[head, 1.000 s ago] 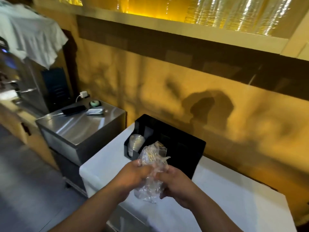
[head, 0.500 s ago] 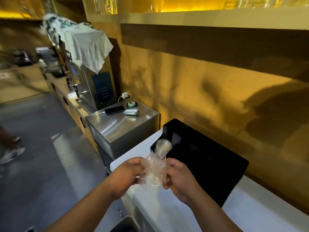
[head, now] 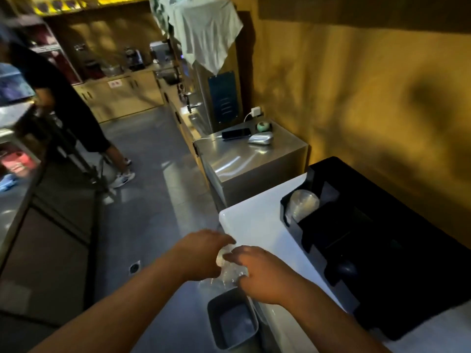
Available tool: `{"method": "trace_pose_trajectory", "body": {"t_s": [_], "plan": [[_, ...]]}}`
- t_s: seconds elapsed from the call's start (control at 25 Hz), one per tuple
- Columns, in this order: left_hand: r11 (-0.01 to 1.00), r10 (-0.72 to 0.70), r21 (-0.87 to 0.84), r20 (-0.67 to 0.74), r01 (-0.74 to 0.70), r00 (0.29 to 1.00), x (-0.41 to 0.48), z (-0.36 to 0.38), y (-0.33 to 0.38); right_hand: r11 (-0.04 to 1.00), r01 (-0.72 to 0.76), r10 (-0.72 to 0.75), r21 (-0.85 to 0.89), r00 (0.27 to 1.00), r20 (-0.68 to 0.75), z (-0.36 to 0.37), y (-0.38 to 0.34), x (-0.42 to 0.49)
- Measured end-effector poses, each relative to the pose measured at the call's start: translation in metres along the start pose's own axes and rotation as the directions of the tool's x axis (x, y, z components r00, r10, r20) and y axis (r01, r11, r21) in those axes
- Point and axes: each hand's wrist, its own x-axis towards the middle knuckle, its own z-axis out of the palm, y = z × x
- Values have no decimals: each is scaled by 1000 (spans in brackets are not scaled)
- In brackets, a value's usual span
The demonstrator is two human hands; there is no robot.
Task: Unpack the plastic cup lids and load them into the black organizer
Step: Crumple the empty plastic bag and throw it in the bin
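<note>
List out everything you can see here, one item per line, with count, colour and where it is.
black organizer: one, black, on the white counter by the yellow wall
cup lids: one stack, clear, in the organizer's left end compartment
plastic wrapper: one, clear, crumpled between both hands
bin: one, grey, on the floor below the hands
white counter: one, white
steel cabinet: one, silver, left of the counter
phone: one, black, on the cabinet
cloth: one, pale, draped over a machine
bystander: one, dark clothes, far left
left hand: grips wrapper
right hand: grips wrapper

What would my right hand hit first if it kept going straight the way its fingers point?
Your right hand points left toward your left hand, with the crumpled clear wrapper between them. It would press into the wrapper, then the left hand, though depth is hard to judge.
</note>
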Motion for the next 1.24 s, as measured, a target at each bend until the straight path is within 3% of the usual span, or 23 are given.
{"method": "trace_pose_trajectory", "body": {"t_s": [0.12,0.28,0.4,0.52,0.68,1.04,1.24], "plan": [[989,-144,-42,4,145,989,-11,18,-18,998,61,-62,35,997,45,7,-10,9],[975,-212,-84,-102,204,972,-11,41,-46,996,87,-89,36,995,52,22,-19,21],[966,-244,-134,-168,223,955,-9,64,-68,996,-13,14,85,1000,-11,29,-16,24],[955,-285,-153,-217,256,934,-3,86,-94,990,-112,101,-82,986,-130,24,3,31],[925,-334,-248,-166,288,928,15,103,-120,935,-217,191,-279,974,-119,27,21,70],[856,-427,-328,-12,400,904,61,182,-154,839,-127,157,-529,988,12,90,103,143],[799,-440,-357,203,484,875,102,232,-156,843,-32,-26,-537,995,-100,115,148,140]]}}
